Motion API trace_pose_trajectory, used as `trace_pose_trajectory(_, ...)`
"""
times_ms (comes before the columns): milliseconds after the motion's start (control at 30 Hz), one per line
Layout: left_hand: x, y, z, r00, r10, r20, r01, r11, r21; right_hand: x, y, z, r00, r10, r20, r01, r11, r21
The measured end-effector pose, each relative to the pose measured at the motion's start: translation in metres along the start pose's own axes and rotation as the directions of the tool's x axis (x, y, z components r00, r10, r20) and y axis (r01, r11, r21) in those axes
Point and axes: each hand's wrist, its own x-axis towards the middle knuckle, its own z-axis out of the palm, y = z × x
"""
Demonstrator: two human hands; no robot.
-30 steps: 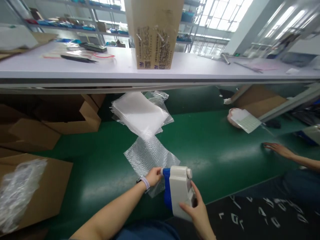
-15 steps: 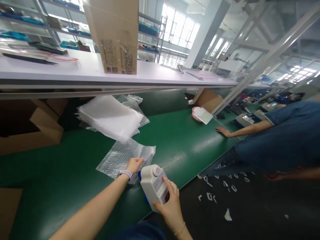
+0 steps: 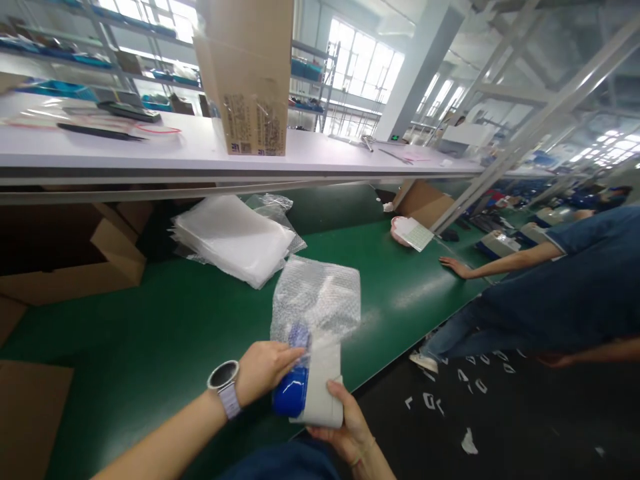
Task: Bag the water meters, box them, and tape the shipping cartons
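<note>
My right hand [image 3: 345, 423] grips the bottom of a white and blue plastic device [image 3: 313, 390] from below, fingers curled round it. The device's upper part sits inside a clear bubble-wrap bag [image 3: 317, 300] that stands up above my hands. My left hand [image 3: 265, 367], with a watch on its wrist, pinches the bag's open edge against the blue side of the device. Both hands hover over the near edge of the green conveyor belt [image 3: 165, 333].
A stack of white foam sheets [image 3: 233, 237] lies on the belt behind the bag. Cardboard boxes [image 3: 75, 260] sit at the left; a tall carton [image 3: 250, 73] stands on the white shelf [image 3: 150, 157]. A co-worker's hand [image 3: 457, 267] rests on the belt at right.
The bubble-wrap bag was lifted off the belt by my left hand and pulled over the device's top. My right hand turned the device and shifted to its lower end.
</note>
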Motion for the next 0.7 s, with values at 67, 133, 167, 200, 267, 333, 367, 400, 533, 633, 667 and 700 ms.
trace_pose_trajectory(67,-0.018,-0.008,0.002,0.991,-0.081,-0.11,0.074,0.995,-0.064,-0.001,0.004,0.005,0.992,0.104,0.07,-0.11,0.99,0.093)
trace_pose_trajectory(133,-0.02,-0.001,0.006,0.979,-0.087,-0.184,0.072,0.994,-0.086,0.005,0.01,0.014,0.987,0.105,0.121,-0.117,0.989,0.09)
trace_pose_trajectory(167,-0.016,0.007,0.007,0.981,-0.056,-0.183,0.046,0.997,-0.058,0.01,0.013,0.02,0.99,0.079,0.116,-0.084,0.996,0.043)
trace_pose_trajectory(200,-0.01,0.017,0.008,0.989,-0.007,-0.146,0.006,1.0,-0.007,0.015,0.016,0.026,0.994,0.046,0.098,-0.044,0.999,-0.022)
trace_pose_trajectory(267,0.003,0.032,0.006,0.996,0.089,0.002,-0.088,0.99,0.109,0.026,0.021,0.036,0.998,-0.017,0.055,0.025,0.988,-0.152)
trace_pose_trajectory(333,0.006,0.031,0.0,0.984,0.119,0.135,-0.141,0.975,0.173,0.032,0.023,0.043,0.998,-0.029,0.053,0.04,0.973,-0.227)
trace_pose_trajectory(367,0.001,0.023,-0.004,0.982,0.104,0.156,-0.133,0.973,0.19,0.033,0.023,0.045,0.997,-0.009,0.071,0.025,0.973,-0.231)
trace_pose_trajectory(400,-0.008,0.01,-0.008,0.989,0.059,0.138,-0.087,0.975,0.204,0.034,0.023,0.046,0.995,0.028,0.091,-0.007,0.976,-0.219)
trace_pose_trajectory(533,-0.071,-0.046,-0.006,0.965,-0.245,-0.092,0.258,0.95,0.174,0.032,0.014,0.047,0.955,0.245,0.168,-0.238,0.969,-0.058)
trace_pose_trajectory(633,-0.101,-0.053,0.012,0.909,-0.339,-0.244,0.344,0.939,-0.024,0.037,0.01,0.051,0.93,0.297,0.218,-0.307,0.952,0.012)
trace_pose_trajectory(667,-0.103,-0.049,0.019,0.889,-0.349,-0.297,0.339,0.937,-0.087,0.04,0.01,0.053,0.932,0.292,0.215,-0.301,0.954,0.008)
trace_pose_trajectory(700,-0.101,-0.042,0.024,0.872,-0.346,-0.345,0.323,0.938,-0.124,0.045,0.011,0.055,0.936,0.286,0.203,-0.291,0.957,-0.008)
